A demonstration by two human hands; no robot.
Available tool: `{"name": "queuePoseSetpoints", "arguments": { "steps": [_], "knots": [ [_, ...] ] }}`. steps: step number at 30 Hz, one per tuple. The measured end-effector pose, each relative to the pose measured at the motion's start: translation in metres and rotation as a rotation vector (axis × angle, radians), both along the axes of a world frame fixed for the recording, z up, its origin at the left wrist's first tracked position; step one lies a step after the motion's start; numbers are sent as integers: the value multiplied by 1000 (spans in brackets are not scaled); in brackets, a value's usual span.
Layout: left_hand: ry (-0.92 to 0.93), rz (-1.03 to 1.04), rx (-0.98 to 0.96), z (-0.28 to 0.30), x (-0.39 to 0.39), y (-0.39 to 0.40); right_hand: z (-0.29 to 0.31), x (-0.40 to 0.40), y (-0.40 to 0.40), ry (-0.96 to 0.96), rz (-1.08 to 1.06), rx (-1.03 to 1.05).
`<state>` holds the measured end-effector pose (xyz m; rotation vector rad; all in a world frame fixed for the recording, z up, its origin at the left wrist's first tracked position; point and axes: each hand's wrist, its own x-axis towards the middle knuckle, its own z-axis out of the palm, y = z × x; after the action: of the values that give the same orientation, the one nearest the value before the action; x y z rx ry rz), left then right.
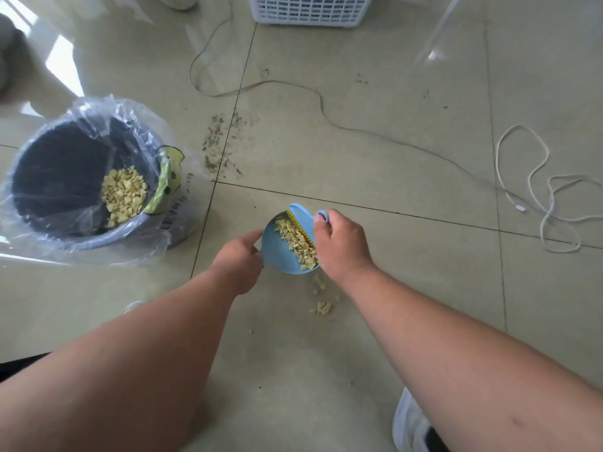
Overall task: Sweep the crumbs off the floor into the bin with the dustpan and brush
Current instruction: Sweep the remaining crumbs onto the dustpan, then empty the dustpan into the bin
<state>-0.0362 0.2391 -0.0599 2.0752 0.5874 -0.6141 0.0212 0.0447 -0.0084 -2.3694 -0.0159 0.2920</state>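
Bare forearms are reaching in from the bottom edge toward the middle of the tiled floor, where the left hand (239,261) is curling round the near-left rim of a small round pale-blue plastic dustpan (275,247), and the right hand (339,246) is gripping the looped handle of a matching pale-blue hand brush with yellow bristles (301,223). That brush is lying with its long axis running from about 11 to 5 o'clock across the pan, its bristles pressing a heap of pale yellow broken crumbs (297,241) onto the pan. A few loose crumbs (321,306) are still lying on the floor just beyond the pan at 5 o'clock, below the right hand. From the hands, the dark round bin lined with a clear plastic bag (70,177) is standing at about 10 o'clock, well apart, already holding a pile of crumbs; the left hand is the nearer one. Tipping the pan would mean carrying it up and leftward, probably after gathering the strays. A thin grey cable (321,102) is trailing across the floor at 12 o'clock.
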Motion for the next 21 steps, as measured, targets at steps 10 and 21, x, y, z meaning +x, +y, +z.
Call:
{"name": "queuePoseSetpoints", "arguments": {
  "steps": [10,21],
  "knots": [
    [-128,65,-129,60,35,6,69,37,-13,-104,-187,75],
    [-269,-55,-68,179,50,24,185,55,-17,-154,-263,155]
  ]
}}
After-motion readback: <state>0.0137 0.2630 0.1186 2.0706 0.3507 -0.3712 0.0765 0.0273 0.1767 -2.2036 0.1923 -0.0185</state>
